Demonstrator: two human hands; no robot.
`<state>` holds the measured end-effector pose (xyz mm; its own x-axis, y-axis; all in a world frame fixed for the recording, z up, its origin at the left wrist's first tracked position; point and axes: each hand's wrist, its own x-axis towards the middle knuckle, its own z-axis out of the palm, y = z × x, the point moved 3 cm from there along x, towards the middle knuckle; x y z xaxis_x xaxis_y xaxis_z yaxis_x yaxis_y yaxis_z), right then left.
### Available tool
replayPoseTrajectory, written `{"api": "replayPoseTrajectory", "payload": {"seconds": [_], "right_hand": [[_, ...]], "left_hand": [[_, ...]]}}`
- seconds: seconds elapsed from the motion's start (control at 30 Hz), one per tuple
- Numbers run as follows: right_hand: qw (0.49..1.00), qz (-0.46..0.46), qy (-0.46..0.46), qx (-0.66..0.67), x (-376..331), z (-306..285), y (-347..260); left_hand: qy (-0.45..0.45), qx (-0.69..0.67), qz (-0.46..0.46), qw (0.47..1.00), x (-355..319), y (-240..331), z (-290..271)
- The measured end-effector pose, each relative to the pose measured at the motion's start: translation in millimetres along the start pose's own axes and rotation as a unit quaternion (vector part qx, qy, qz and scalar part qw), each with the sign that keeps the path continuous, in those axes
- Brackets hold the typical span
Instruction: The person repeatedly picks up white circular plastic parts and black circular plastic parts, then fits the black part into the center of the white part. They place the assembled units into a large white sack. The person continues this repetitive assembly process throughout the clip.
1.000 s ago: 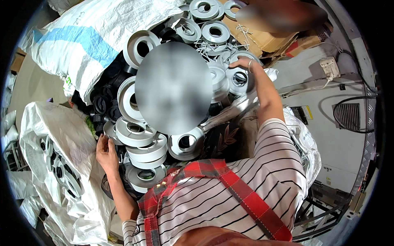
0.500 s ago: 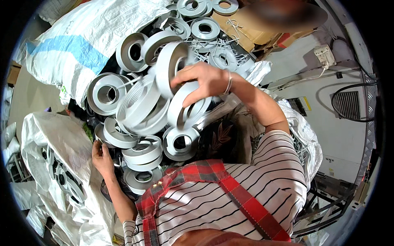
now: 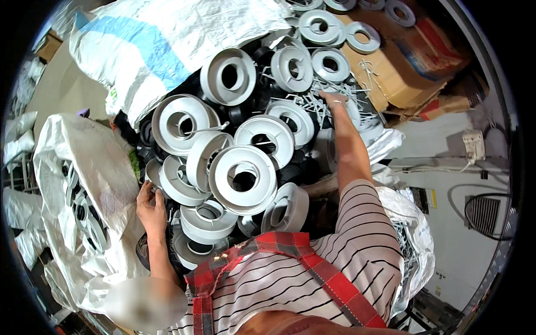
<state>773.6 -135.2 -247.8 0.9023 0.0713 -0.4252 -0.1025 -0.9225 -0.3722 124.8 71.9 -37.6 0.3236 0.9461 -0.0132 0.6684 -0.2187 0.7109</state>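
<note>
My right hand [image 3: 335,99] reaches out to the far right of the heap, among thin grey plastic strips [image 3: 312,103]. Its fingers are mostly hidden, so their grip does not show. Down at the left, my left hand [image 3: 151,207] has its fingers bent, the tips against the near edge of a grey plastic ring [image 3: 152,169]. What lies between those fingertips is too small to make out. Between my hands is a heap of flanged grey rings; a wide one [image 3: 222,188] rests on top, and another [image 3: 286,207] stands tilted near my apron.
A white woven sack with a blue band [image 3: 145,47] lies at the back left. Another white sack [image 3: 84,151] holding grey rings stands at the left. Cardboard [image 3: 399,70] with rings on it is at the back right, and a pale cabinet [image 3: 446,234] with a cable stands at the right.
My right hand has let go of the rings it was handling and moved away to the strips. Those rings now lie on the heap. My left hand stays by its ring; the whole view has shifted.
</note>
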Motion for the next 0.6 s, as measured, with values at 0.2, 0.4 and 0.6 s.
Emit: {"api": "replayPoseTrajectory", "payload": {"seconds": [0.2, 0.4, 0.6], "right_hand": [[0.985, -0.163, 0.044, 0.022, -127, -47, -46], [0.886, -0.441, -0.121, 0.078, -242, -59, -104], [0.739, -0.521, -0.428, -0.002, -380, -105, -200]], "left_hand": [[0.031, 0.018, -0.012, 0.999, -16, 14, -9], [0.017, -0.139, -0.034, 0.99, -7, 14, -22], [0.004, -0.124, 0.058, 0.99, 49, 57, -68]]}}
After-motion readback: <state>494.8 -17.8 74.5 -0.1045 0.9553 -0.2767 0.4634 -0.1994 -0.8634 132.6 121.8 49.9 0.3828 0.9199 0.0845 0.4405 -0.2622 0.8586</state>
